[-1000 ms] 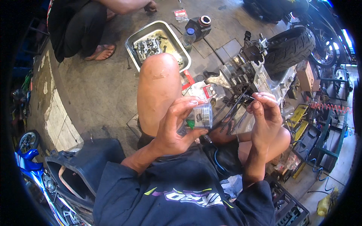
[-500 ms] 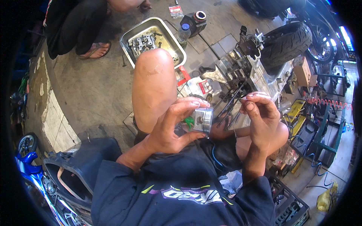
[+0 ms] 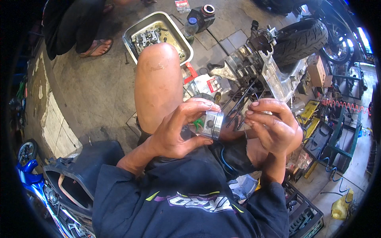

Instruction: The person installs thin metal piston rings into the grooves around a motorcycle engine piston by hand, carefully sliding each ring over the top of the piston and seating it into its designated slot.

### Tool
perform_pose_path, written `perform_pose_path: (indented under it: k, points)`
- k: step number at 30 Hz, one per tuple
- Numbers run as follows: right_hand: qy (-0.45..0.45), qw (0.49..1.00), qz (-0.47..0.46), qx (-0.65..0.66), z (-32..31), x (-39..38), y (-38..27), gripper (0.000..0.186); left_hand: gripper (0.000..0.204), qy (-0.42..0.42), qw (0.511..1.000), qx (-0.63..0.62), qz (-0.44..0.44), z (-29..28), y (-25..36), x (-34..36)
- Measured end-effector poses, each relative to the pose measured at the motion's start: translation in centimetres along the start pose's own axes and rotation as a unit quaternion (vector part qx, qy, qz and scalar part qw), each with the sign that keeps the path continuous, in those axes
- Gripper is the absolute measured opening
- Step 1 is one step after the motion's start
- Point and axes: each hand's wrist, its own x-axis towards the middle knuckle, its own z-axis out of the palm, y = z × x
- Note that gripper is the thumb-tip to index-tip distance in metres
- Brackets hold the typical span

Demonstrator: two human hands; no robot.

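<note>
My left hand (image 3: 183, 131) grips a silver piston (image 3: 211, 125) by its top and bottom, thumb below and fingers above. My right hand (image 3: 272, 127) is just right of the piston, fingertips pinched on a thin metal piece (image 3: 256, 96), partly hidden by them. Behind the piston is a small green object (image 3: 198, 124). Beyond both hands stands a dismantled engine (image 3: 246, 63) with a rear tyre (image 3: 302, 39). Past my raised knee, a steel tray (image 3: 188, 55) holds engine parts in oil. Red and white packets (image 3: 213, 85) lie beside the engine.
A person's sandalled foot (image 3: 97, 48) is at upper left, beside a bottle (image 3: 191, 31) and black container (image 3: 203, 22). A black plastic housing (image 3: 75, 174) and blue motorcycle (image 3: 31, 174) stand left. Toolboxes (image 3: 319, 135), a cardboard box (image 3: 316, 69) and black crate (image 3: 301, 214) crowd the right.
My right hand has turned, its fingers now angled leftward toward the piston with the knuckles more visible. My left hand still holds the piston. The view has shifted slightly, scene moving up-left.
</note>
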Motion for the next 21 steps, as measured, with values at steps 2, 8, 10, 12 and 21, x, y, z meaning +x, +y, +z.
perform_pose_path:
  k: [2, 8, 10, 12, 21]
  points:
    - [0.013, 1.000, 0.008, 0.018, -0.2, -0.4, 0.8, 0.025, 0.079, -0.004, 1.000, -0.016, -0.009, 0.0, 0.2, -0.1]
    - [0.063, 0.992, 0.043, 0.097, 0.3, -1.2, 2.2, 0.032, 0.078, -0.042, 0.997, -0.057, -0.002, -0.1, -0.2, 0.1]
    - [0.102, 0.985, 0.063, 0.126, 1.0, -1.6, 2.4, 0.041, 0.078, -0.043, 0.997, -0.062, -0.002, 0.0, -0.2, 0.0]
    - [0.132, 0.972, 0.095, 0.168, 1.4, -1.6, 2.4, 0.052, 0.078, -0.044, 0.997, -0.065, -0.004, 0.1, -0.3, -0.1]
    - [-0.035, 0.969, 0.116, 0.215, 0.9, -0.6, 2.1, 0.041, 0.078, -0.048, 0.996, -0.072, -0.009, 0.0, -0.4, -0.2]
